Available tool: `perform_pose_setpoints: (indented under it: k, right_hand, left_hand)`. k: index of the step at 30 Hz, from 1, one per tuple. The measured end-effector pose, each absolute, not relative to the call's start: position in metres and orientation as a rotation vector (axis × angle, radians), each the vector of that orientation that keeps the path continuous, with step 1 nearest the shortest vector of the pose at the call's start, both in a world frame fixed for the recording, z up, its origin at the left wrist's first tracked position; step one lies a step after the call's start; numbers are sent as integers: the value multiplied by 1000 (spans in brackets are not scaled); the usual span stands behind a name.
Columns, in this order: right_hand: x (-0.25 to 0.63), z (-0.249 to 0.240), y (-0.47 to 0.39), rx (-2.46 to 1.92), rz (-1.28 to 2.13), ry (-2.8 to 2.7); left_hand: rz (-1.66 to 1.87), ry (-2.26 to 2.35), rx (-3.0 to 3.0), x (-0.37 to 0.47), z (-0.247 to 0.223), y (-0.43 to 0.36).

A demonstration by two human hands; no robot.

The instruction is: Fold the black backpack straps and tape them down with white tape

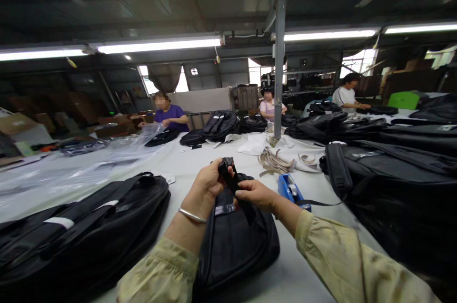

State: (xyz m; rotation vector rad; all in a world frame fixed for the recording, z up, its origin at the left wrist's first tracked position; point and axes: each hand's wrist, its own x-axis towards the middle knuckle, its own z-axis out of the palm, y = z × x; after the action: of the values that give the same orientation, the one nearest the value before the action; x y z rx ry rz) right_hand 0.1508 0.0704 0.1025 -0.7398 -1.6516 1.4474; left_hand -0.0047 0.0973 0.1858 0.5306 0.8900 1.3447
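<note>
**Workshop desk (185,174): a black strap (230,180) in both hands**

Strip lights (160,46) hang over a large workshop where three co-workers (173,115) sit or stand beyond the pale desk. Full black bags (89,231) lie at the left, and more dark bags (385,170) crowd the right.

Between the person's forearms a black backpack (239,241) lies on the desk, the strap raised over its far end. The left hand (209,180) has its grip closed around the upper part of the strap; the right hand (257,194) pinches it lower down, thumb against fingers. The step in hand seems to be handling this strap; whether it is being folded or threaded cannot be told. The next move probably calls for one grip to hold firm while the other works the webbing. A blue tape dispenser (293,192) stands near the right forearm.
</note>
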Motion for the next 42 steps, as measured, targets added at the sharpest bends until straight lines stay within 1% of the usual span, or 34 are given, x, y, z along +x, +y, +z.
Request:
perform_pose_setpoints:
  k: [5, 8, 17, 22, 24, 26, 27, 30, 32, 38, 40, 42]
  right_hand:
    - [154, 58, 50, -732, 1634, -1491]
    - [152, 46, 34, -770, 1733, -1370]
    - [141, 31, -11, -759, 1867, -1188]
    - [135, 42, -6, -650, 1769, -1274]
    - [131, 49, 2, -680, 1727, -1337]
    - [129, 52, 13, -793, 1625, -1475]
    - [129, 53, 19, -867, 1520, -1577]
    - [131, 49, 38, -1069, 1052, -1850]
    - [134, 43, 49, -1172, 826, -1930]
    - [135, 20, 57, -1553, 625, -1942]
    - [134, 14, 53, -1550, 462, -1928]
    - [135, 9, 51, -1400, 279, -2033]
  left_hand:
    - [1361, 971, 577, -13, 184, 96]
    - [1353, 968, 615, -9, 181, 94]
    - [1296, 992, 738, 1, 180, 77]
    - [1301, 946, 896, -5, 185, 59]
    - [1319, 975, 903, -8, 186, 52]
    - [1325, 1015, 894, -11, 185, 44]
    - [1321, 1033, 889, -13, 184, 38]
    - [1292, 1120, 878, -22, 171, 14]
    - [1248, 1183, 861, -29, 154, -6]
    - [1145, 1236, 604, -28, 86, -66]
    - [1100, 1307, 534, -20, 63, -78]
    - [1026, 1381, 473, -13, 44, -86]
